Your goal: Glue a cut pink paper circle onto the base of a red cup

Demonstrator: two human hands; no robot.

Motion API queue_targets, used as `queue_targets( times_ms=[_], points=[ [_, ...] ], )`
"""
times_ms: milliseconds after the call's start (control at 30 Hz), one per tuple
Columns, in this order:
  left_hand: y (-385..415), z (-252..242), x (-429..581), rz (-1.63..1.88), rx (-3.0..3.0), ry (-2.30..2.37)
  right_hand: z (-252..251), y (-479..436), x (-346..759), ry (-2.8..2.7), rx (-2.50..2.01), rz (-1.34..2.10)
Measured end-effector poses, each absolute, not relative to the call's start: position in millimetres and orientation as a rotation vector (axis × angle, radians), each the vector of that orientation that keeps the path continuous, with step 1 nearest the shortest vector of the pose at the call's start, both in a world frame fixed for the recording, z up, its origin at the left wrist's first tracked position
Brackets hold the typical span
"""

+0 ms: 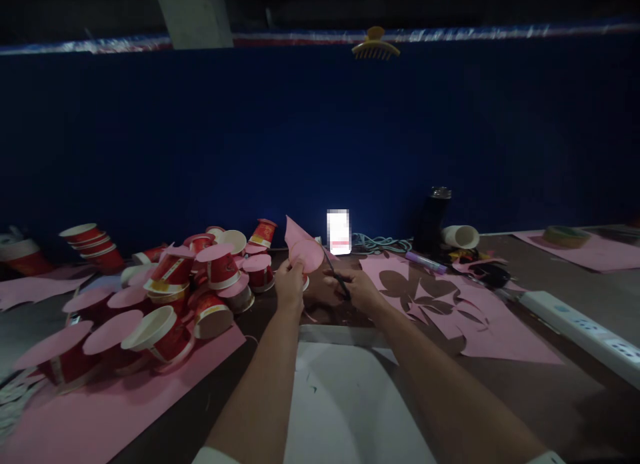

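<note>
Between thumb and fingers, my left hand (289, 285) pinches a piece of pink paper (306, 255) with a rounded outline and a pointed flap behind it. My right hand (357, 289) is closed around dark-handled scissors (338, 276), whose blades reach up to the paper's right edge. Left of my hands crowd several red paper cups (223, 269), many with pink paper discs (114, 331) on them. A pink sheet with cut-out shapes (480, 311) lies to the right.
A lit phone (339, 232) stands at the back beside a coiled cable (383, 244). Rightward are a purple marker (425, 263), a dark bottle (431, 221), a white power strip (583, 331) and a tape roll (566, 236). Stacked cups (93, 245) stand far left.
</note>
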State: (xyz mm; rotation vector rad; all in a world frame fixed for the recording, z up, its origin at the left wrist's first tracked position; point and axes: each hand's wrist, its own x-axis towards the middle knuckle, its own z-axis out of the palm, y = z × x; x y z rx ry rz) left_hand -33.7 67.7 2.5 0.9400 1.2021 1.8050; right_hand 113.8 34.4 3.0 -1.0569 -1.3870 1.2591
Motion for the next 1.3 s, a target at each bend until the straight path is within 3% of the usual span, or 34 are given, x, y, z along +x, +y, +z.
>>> queue_targets(
  times_ms=[400,1300],
  points=[
    [63.1,8.5,-29.2,1.774,0.879,0.927,1.8,34.6,113.8,-1.425,-1.036,1.223],
    [69.0,1.6,-31.7,1.729,0.932,1.026,11.2,25.4,123.0,-1.393,-0.951,1.35]
  ],
)
